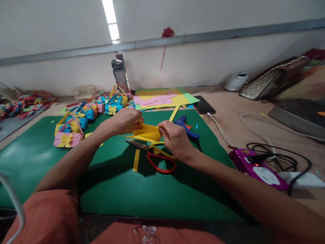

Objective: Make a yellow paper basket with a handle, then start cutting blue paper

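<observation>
Between my hands is a bent piece of yellow paper (149, 132), raised a little over the green mat (119, 193). My left hand (124, 120) grips its left end with curled fingers. At its right end my right hand (175, 137) pinches the edge between thumb and fingers. Scissors (161, 166) with red and yellow handles lie just below the paper, blades pointing left. A short yellow paper strip (136, 160) lies flat beside the blades. Behind my right hand rests a blue glue gun (186, 127), partly hidden.
Several small paper baskets (68, 139) with bows stand at the left. Coloured paper sheets (162, 98) are stacked at the back, near a phone (204, 105) on a cable. A purple power strip (256, 169) with cords lies at the right. A grey bottle (120, 74) stands behind.
</observation>
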`<state>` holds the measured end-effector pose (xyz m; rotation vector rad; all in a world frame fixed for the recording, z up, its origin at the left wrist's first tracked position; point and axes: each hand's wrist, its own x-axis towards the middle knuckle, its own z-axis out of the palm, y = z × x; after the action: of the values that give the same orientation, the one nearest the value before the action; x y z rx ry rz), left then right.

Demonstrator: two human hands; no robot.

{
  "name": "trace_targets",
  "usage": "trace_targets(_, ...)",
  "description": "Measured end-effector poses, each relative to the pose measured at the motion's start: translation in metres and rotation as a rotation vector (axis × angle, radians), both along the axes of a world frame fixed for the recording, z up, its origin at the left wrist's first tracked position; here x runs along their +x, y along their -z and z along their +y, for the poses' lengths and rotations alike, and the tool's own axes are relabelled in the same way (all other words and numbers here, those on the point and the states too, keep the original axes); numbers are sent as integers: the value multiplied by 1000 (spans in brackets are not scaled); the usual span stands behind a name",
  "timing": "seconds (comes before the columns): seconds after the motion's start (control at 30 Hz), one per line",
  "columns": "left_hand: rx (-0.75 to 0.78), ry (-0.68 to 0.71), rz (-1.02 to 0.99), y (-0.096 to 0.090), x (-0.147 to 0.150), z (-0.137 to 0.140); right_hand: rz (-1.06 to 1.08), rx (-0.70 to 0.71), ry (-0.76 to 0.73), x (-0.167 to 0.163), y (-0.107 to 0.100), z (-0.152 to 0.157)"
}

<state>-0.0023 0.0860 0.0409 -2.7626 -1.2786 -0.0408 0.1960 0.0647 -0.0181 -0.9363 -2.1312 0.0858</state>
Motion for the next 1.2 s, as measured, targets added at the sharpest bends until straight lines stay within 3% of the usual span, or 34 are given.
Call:
trace_targets(0.27, 44, 51, -14, -3, -1, 1, -51, 80, 33, 3, 0, 4)
trace_targets(0.63, -21, 94, -97, 2, -5, 12, -124, 243, 113, 7, -2, 6)
trace_targets(0.9, 219, -76, -654, -17, -22, 7, -355, 580, 201, 9, -17, -2)
trace_targets(1.0, 212, -125, -751, -20, -25, 1, -416, 658, 204, 12, -23, -5)
trace_targets(1.13, 197, -212, -790, -12, -20, -10, -499, 741, 177, 20, -30, -18)
trace_targets(1.2, 196, -240, -911, -8, -13, -22, -542, 753, 184, 24, -33, -25)
